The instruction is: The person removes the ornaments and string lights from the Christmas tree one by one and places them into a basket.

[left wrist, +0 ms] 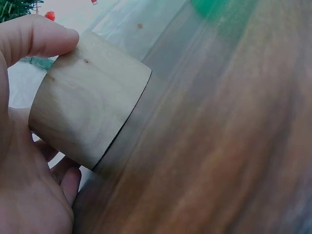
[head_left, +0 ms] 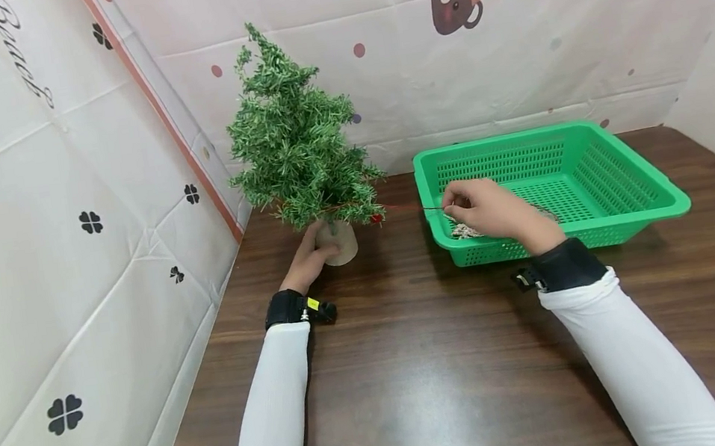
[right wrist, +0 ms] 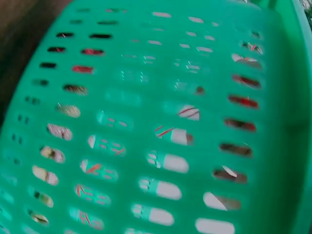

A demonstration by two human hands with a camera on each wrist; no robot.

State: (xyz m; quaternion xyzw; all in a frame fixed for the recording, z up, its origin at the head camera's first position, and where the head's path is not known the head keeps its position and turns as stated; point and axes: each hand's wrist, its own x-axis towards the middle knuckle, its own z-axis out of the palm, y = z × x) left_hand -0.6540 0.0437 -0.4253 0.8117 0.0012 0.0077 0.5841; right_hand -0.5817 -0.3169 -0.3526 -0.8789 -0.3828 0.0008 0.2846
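Note:
A small artificial pine tree (head_left: 299,140) stands upright on the table in a pale wooden base (head_left: 345,246). My left hand (head_left: 309,258) grips this base, thumb near its upper edge and fingers round its far side, as the left wrist view shows on the wood (left wrist: 92,102). My right hand (head_left: 488,209), over the near left part of a green basket (head_left: 654,212), pinches a thin red string (head_left: 410,207). Stretched almost level, the string runs left to the tree's lower branches, where a small red piece (head_left: 376,217) shows. The basket wall (right wrist: 126,97) hides the right hand in its wrist view.
Inside the basket, whitish stringy items (head_left: 465,231) lie under the right hand. A patterned white sheet (head_left: 315,2) covers the wall behind and the left side, close to the tree. The brown wooden table (head_left: 439,378) stretches toward me.

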